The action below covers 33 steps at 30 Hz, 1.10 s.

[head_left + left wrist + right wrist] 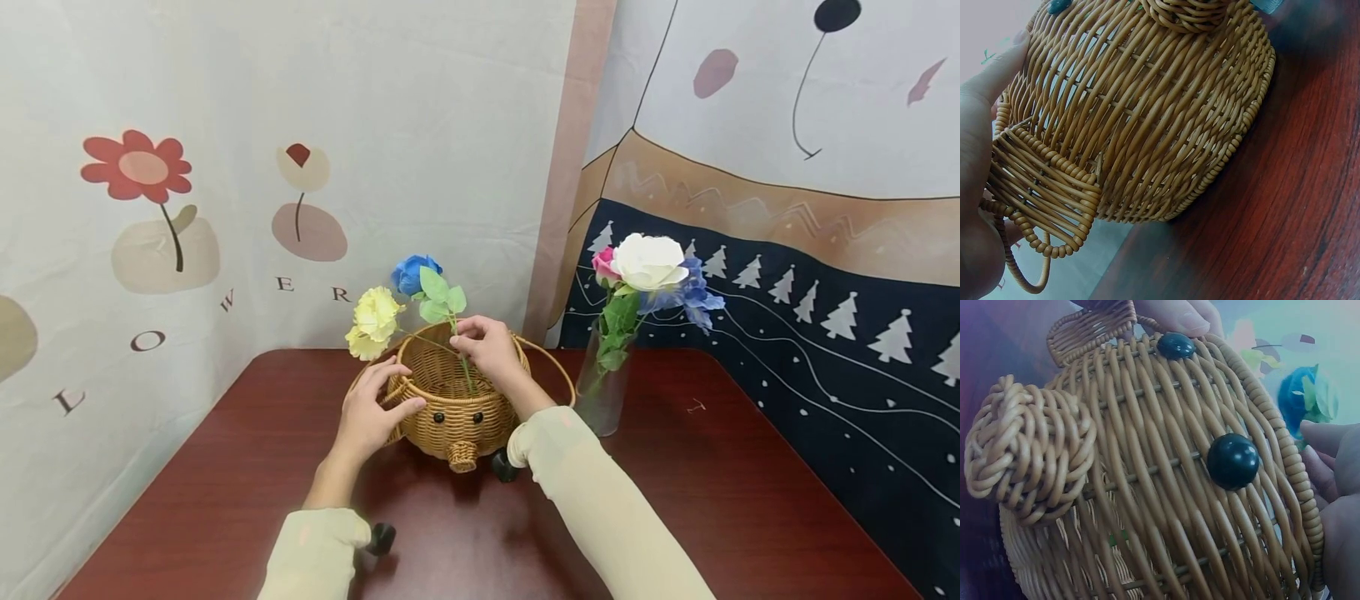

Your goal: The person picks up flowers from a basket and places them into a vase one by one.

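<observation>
Right hand (489, 350) pinches blue flower (415, 276) by stem (467, 372), lower end inside pig-faced wicker basket (450, 435); left hand (371, 410) grips rim (1288, 462). Best steady basket, lower stem gently, avoid snagging yellow flower (376, 315).

Wicker basket (1147, 112) cropped in both wrist views, blue flower (1292, 397) blurred in right one, sleeves (607, 508) cut off

Seemingly a staged indoor corner: a flower-printed backdrop (390, 142) and tree-printed backdrop (795, 242) border a reddish table (720, 500).
</observation>
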Tool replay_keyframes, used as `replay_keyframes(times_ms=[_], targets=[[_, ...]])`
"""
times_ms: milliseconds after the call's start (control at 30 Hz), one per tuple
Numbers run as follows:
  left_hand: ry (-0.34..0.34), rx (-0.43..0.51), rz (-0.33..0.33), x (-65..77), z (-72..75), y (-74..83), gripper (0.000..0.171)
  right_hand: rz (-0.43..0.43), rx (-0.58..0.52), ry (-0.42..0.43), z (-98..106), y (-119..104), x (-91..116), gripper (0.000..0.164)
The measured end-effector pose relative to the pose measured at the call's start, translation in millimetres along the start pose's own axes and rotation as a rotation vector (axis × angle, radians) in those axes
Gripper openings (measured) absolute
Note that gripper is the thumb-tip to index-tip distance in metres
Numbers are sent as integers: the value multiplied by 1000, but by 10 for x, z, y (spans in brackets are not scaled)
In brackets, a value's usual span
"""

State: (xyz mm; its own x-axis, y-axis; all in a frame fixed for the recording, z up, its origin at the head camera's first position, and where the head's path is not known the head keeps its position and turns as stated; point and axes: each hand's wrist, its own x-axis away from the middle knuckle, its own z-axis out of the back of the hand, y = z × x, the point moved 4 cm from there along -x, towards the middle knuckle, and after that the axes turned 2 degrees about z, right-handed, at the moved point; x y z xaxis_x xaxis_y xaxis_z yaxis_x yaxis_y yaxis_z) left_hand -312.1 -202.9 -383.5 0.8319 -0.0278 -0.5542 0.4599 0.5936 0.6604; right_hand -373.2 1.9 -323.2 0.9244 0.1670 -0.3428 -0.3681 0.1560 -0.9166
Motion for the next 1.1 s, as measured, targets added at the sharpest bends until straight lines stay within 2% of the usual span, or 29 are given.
replay_keyframes(times_ms=[133,233,400,567,833,1100], targets=[[0,-5,-1,-2,1,-5,48,62,41,43,25,-29,22,19],[1,-6,0,1,4,-6,47,93,30,65,35,-23,34,17],[-8,-2,1,15,-14,-7,48,116,15,121,62,-13,73,12],[-7,7,5,21,-16,-7,48,149,17,169,79,-24,102,16],[-6,9,-4,6,-7,-19,48,230,79,255,97,-72,143,17],[-8,14,-1,-8,14,-4,48,267,103,328,94,-116,192,12]])
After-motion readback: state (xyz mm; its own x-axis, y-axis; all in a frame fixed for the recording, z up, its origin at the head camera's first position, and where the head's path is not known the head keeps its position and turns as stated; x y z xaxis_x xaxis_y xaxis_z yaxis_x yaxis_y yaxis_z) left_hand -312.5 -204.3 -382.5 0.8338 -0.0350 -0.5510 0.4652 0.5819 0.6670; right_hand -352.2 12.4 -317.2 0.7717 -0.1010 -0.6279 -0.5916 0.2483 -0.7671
